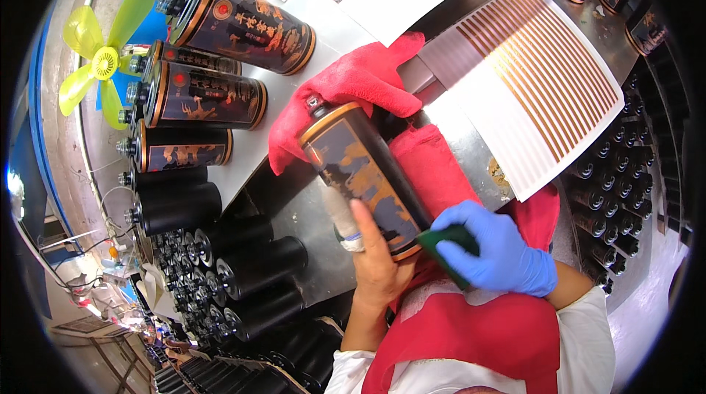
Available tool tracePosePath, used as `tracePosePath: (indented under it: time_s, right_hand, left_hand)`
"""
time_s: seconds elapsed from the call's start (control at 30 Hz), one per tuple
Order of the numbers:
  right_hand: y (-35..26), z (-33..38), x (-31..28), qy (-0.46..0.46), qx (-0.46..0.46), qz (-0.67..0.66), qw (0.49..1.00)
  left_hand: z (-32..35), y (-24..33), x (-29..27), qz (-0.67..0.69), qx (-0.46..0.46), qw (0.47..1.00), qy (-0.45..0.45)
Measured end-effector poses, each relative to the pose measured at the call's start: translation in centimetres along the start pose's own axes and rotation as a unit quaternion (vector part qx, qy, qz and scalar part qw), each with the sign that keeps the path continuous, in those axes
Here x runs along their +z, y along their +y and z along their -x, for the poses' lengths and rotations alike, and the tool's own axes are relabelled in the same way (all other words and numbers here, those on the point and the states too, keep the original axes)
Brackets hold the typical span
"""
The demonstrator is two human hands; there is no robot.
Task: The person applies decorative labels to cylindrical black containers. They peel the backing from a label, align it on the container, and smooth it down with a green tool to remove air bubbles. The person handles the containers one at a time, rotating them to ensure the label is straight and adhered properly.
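The bare left hand (376,270) grasps the lower part of a black bottle (368,173), which lies tilted over red cloth (360,76) above the metal table (323,265); the blue-gloved right hand (500,250) grips a green pad (460,235) beside the bottle's base

One held bottle (368,180), one green pad (457,237), one blue glove (509,253) and one fan (104,63) show.

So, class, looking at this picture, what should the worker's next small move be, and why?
Probably stroke the green pad gently along the decorated bottle from its base: the gloved right hand holds the pad beside that end, and the left hand steadies the bottle with its patterned panel facing up.
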State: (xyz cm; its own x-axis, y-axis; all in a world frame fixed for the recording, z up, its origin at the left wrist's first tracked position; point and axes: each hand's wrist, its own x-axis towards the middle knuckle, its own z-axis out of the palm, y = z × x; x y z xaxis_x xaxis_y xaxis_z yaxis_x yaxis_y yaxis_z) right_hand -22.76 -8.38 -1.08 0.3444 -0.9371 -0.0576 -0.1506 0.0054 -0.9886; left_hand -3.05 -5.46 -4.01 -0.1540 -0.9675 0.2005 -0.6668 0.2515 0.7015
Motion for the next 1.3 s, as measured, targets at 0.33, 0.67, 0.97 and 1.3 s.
tracePosePath:
  time_s: [0.33, 0.67, 0.97, 1.3]
  right_hand:
    - [1.7, 0.0, -0.6, 0.069, 0.013, 0.042, 0.997]
    - [2.1, -0.4, -0.4, 0.02, 0.078, -0.047, 0.996]
    - [0.9, -0.6, -0.6, 0.042, 0.023, 0.015, 0.999]
    - [2.8, -0.2, -0.1, 0.052, 0.047, 0.029, 0.997]
  left_hand:
    - [0.8, -0.1, -0.1, 0.121, -0.081, 0.989, 0.031]
    - [-0.3, -0.4, -0.2, -0.005, 0.044, 0.999, 0.026]
    - [-0.1, 0.9, -0.4, -0.014, 0.003, 0.999, 0.038]
    - [0.5, -0.6, 0.1, 0.072, 0.009, 0.996, 0.046]
